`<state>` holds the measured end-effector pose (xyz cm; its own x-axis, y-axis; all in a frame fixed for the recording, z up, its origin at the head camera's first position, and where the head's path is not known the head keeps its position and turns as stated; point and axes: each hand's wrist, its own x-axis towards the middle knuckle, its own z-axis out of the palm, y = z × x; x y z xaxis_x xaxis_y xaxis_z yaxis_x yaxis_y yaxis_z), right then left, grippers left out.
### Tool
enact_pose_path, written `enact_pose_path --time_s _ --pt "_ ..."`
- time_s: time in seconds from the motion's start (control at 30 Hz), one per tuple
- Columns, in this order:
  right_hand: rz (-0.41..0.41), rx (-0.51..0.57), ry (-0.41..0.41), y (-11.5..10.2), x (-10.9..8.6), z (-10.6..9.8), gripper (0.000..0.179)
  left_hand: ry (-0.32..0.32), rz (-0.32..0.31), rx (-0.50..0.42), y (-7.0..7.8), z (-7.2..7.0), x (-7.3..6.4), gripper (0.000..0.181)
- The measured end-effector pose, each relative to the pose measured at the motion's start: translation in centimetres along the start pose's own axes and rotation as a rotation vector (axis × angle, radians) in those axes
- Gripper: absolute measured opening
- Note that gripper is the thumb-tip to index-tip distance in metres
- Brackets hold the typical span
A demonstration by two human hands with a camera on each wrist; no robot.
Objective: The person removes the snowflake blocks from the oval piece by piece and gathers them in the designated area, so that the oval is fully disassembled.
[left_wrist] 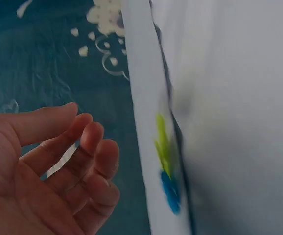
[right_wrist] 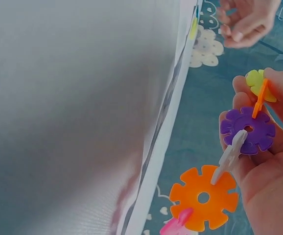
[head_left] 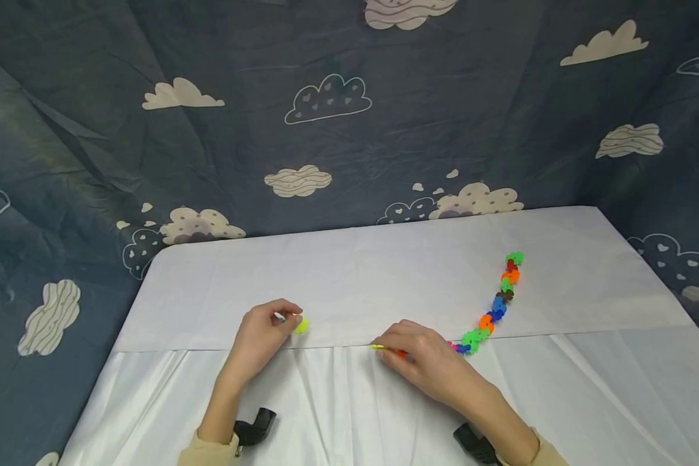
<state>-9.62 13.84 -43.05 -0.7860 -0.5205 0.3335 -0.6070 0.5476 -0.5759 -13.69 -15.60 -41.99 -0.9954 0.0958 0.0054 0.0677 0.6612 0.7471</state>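
My right hand (head_left: 428, 362) pinches a yellow-green snowflake disc (right_wrist: 253, 82) between thumb and fingers. This disc ends a chain of slotted plastic discs; in the right wrist view, an orange disc (right_wrist: 260, 99), a purple one (right_wrist: 261, 138), a white one (right_wrist: 230, 154) and a bigger orange one (right_wrist: 184, 195) follow it. Past the hand, the chain (head_left: 499, 304) curves up the table to a green end. My left hand (head_left: 262, 340) hovers with loosely bent fingers, holding nothing. Close by its fingertips lie a yellow-green disc (left_wrist: 162, 147) and a blue disc (left_wrist: 170, 193), joined together.
A white cloth covers the table (head_left: 349, 285), with a fold line across it. Dark blue cloud-printed fabric (head_left: 256, 142) hangs behind and at both sides. Black wrist devices (head_left: 257, 427) show at both forearms.
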Motion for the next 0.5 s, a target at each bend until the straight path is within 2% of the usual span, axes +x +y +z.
enact_pose_path --time_s 0.13,0.27,0.37,0.5 --pt "-0.003 0.011 -0.003 0.0 0.0 0.0 0.009 -0.041 0.083 -0.002 2.1 1.0 -1.0 0.009" --pt "0.010 0.025 -0.016 -0.1 0.0 -0.1 0.010 -0.096 0.204 -0.019 3.7 2.3 -1.9 0.011" --pt "0.015 0.051 -0.026 -0.1 0.0 -0.2 0.013 -0.173 0.290 -0.055 4.5 3.4 -2.3 0.013" --pt "0.027 0.097 -0.034 -0.1 0.0 -0.2 0.019 -0.225 0.347 -0.057 5.2 4.7 -2.8 0.013"
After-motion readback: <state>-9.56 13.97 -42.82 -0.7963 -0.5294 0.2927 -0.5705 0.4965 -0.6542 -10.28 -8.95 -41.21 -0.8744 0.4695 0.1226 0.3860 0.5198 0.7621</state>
